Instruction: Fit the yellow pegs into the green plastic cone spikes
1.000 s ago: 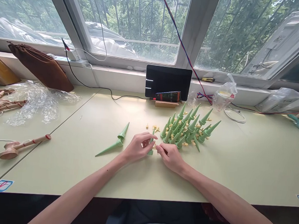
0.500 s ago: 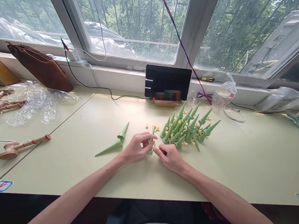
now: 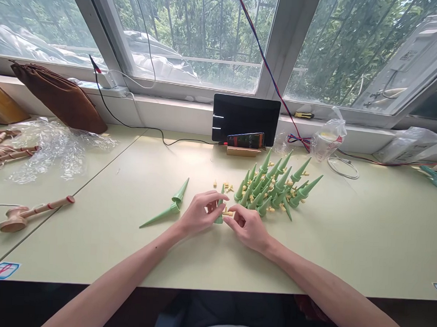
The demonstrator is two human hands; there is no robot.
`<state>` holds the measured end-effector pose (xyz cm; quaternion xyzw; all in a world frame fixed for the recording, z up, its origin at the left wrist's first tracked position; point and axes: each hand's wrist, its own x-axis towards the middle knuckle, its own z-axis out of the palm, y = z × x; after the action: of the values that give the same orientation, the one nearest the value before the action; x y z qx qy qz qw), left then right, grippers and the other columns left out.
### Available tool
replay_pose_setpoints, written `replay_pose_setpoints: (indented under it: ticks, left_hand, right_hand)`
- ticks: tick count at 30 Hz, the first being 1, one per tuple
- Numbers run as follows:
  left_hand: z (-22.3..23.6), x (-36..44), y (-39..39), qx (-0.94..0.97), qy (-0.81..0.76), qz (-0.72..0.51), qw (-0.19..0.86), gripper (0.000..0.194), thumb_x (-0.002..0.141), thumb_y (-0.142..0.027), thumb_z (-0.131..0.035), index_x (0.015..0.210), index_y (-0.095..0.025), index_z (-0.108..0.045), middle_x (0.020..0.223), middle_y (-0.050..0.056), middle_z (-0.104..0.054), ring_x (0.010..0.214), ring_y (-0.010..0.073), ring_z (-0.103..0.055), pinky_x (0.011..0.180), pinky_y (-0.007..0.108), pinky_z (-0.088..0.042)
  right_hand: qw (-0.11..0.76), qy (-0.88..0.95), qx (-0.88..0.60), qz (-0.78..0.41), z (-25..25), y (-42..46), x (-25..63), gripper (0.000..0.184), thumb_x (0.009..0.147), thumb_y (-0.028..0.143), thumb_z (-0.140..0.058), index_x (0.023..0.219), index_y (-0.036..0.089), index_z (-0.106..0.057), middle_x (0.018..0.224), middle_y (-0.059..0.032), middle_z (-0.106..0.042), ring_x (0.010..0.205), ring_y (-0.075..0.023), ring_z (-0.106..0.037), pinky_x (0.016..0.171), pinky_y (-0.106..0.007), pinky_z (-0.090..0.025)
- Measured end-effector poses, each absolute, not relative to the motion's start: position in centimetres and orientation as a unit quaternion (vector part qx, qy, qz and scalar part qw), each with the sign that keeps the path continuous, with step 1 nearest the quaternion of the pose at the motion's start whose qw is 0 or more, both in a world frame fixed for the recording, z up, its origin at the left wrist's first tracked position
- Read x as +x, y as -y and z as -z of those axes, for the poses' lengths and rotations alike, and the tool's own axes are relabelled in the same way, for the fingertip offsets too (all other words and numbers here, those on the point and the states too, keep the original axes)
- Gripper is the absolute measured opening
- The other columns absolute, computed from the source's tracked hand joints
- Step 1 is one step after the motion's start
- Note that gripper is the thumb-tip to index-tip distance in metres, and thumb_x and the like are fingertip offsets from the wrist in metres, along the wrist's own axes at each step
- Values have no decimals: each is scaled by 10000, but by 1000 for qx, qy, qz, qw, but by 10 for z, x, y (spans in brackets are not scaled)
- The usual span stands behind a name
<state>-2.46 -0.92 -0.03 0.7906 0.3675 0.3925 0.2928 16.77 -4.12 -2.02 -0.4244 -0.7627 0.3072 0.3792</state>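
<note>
A green cone-shaped spike [image 3: 219,217] stands upright on the table, held between the thumb and fingers of my left hand [image 3: 200,212]; the hand partly covers it. From the spike's right side sticks a small yellow valve-like piece [image 3: 228,213]. My right hand [image 3: 248,227] is beside that piece, its thumb and curled forefinger slightly apart around it. A dense group of green spikes [image 3: 276,186] with yellow pieces stands just right of the hands. Loose yellow pieces [image 3: 229,188] lie behind the held spike. Two more spikes [image 3: 180,191] lie left of my left hand.
A dark tablet [image 3: 245,117] stands at the back, with a phone [image 3: 246,139] before it on a small cardboard box [image 3: 244,151]. At left are a wooden kendama [image 3: 18,219], crumpled plastic wrap [image 3: 58,150] and a brown pouch [image 3: 57,96]. Cables run along the window side.
My right thumb and forefinger have parted, and more of the yellow piece on the spike shows now. My left hand keeps its hold with little movement.
</note>
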Motion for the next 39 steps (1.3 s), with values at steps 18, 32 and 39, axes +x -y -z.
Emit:
replay_pose_setpoints:
  ticks: [18, 32, 39]
  left_hand:
    - [-1, -24, 11, 800, -359, -383, 292, 178, 905, -199, -556, 1018, -162, -688, 812, 35, -629, 610, 90, -551, 541, 207, -464]
    - [-4, -22, 14, 810, -336, -382, 293, 167, 895, -170, -567, 1005, -153, -692, 768, 21, -603, 566, 74, -512, 524, 201, -443]
    - [-1, -23, 12, 802, -356, -385, 286, 165, 895, -173, -570, 1012, -156, -686, 801, 23, -621, 578, 72, -521, 544, 200, -451]
  right_hand:
    - [351, 770, -435, -308, 18, 41, 168, 307, 978, 426, -483, 868, 173, -616, 536, 59, -435, 482, -99, -374, 510, -236, -289]
    - [340, 785, -426, -295, 23, 39, 168, 537, 1012, 448, -372, 545, 183, -404, 507, 32, -376, 491, -101, -327, 519, -263, -236]
    - [344, 768, -438, -315, 19, 41, 168, 319, 969, 432, -495, 814, 172, -594, 540, 61, -416, 496, -94, -355, 516, -229, -276]
